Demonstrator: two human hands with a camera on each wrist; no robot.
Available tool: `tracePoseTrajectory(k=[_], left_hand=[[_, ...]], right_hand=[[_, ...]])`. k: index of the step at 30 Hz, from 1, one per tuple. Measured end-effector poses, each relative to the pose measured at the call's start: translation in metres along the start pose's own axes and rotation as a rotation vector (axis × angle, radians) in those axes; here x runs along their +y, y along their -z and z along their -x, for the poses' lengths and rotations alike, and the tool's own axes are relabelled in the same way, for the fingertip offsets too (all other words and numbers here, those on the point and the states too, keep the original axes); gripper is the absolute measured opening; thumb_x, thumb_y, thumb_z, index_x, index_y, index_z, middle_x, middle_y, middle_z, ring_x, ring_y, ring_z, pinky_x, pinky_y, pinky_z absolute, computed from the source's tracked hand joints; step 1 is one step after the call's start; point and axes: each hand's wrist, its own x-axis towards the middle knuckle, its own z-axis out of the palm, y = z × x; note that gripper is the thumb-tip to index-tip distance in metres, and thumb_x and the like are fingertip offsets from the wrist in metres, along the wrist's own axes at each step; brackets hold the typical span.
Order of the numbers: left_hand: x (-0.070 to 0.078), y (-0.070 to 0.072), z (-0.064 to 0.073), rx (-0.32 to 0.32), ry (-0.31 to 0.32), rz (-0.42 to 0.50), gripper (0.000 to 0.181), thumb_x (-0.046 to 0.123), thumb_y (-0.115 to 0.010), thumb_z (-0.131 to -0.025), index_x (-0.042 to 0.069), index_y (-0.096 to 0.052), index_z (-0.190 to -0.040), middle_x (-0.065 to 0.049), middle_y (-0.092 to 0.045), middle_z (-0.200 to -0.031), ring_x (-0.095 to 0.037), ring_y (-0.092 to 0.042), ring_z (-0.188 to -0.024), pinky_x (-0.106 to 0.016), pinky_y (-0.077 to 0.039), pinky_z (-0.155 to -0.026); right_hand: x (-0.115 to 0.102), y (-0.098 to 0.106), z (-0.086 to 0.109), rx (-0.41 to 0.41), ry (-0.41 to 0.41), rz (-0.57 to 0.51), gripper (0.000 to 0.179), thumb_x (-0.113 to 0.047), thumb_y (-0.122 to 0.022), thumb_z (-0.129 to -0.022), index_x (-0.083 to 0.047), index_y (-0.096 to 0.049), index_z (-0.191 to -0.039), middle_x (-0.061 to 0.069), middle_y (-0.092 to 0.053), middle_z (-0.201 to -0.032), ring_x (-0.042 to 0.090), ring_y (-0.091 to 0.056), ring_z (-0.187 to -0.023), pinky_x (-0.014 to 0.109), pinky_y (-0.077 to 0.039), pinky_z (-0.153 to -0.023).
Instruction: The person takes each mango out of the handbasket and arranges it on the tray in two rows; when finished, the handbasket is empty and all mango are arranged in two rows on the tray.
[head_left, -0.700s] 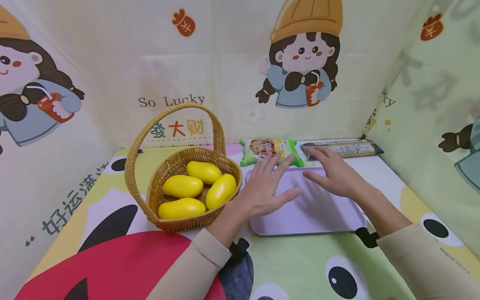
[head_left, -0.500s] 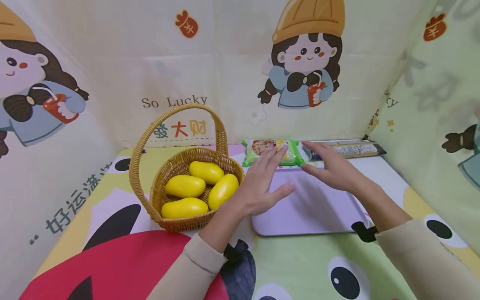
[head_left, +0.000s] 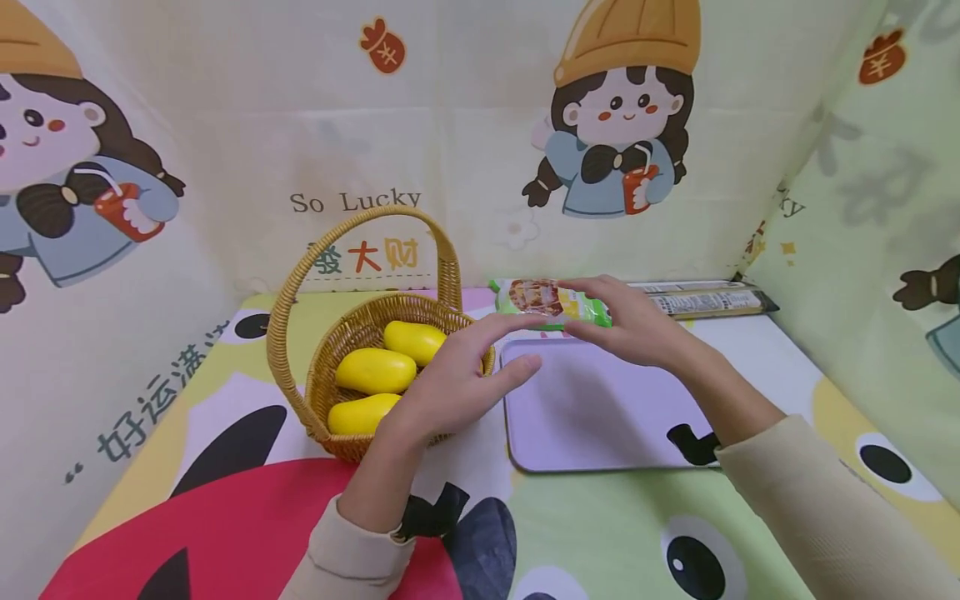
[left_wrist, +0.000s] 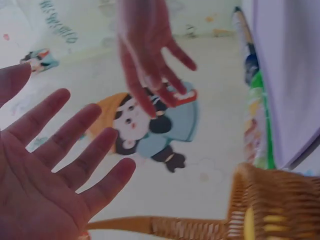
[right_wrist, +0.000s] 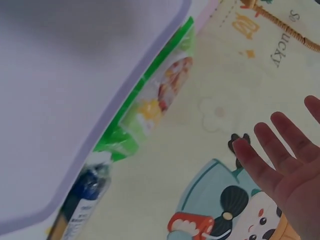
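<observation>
My left hand (head_left: pixel 457 379) hovers at the right side of a wicker basket (head_left: pixel 322 400), its fingers extended and holding nothing. Inside the basket lie several yellow mangoes (head_left: pixel 375 371); the hand hides part of them in the head view. Over the back of a pale purple tray (head_left: pixel 592 417) is my right hand (head_left: pixel 637 325), fingers stretched toward the left, also holding nothing. In the left wrist view the left palm (left_wrist: pixel 40 185) shows with spread fingers. The right wrist view shows the right fingers (right_wrist: pixel 280 160) straight and apart.
Behind the tray lies a green snack packet (head_left: pixel 536 302), partly covered by the right hand. A long dark-and-gold packet (head_left: pixel 712 300) lies at the back right against the printed cloth wall (head_left: pixel 465 150). The basket's tall handle (head_left: pixel 279 333) arches above it.
My left hand has moved left from over the tray toward the basket. My right hand has shifted left too, now in front of the green packet. The view has turned slightly left.
</observation>
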Motion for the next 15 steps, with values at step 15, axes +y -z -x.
tracePoseTrajectory(k=[15], left_hand=[[0.037, 0.071, 0.06, 0.064, -0.083, 0.112, 0.049, 0.007, -0.064, -0.099, 0.022, -0.059, -0.145, 0.009, -0.057, -0.148, -0.013, -0.051, -0.138, -0.04, -0.05, -0.109]], right_hand=[[-0.042, -0.009, -0.034, -0.148, 0.099, -0.039, 0.051, -0.028, -0.07, -0.096, -0.02, -0.06, -0.145, 0.007, -0.055, -0.153, 0.029, -0.058, -0.128, 0.056, -0.049, -0.107]])
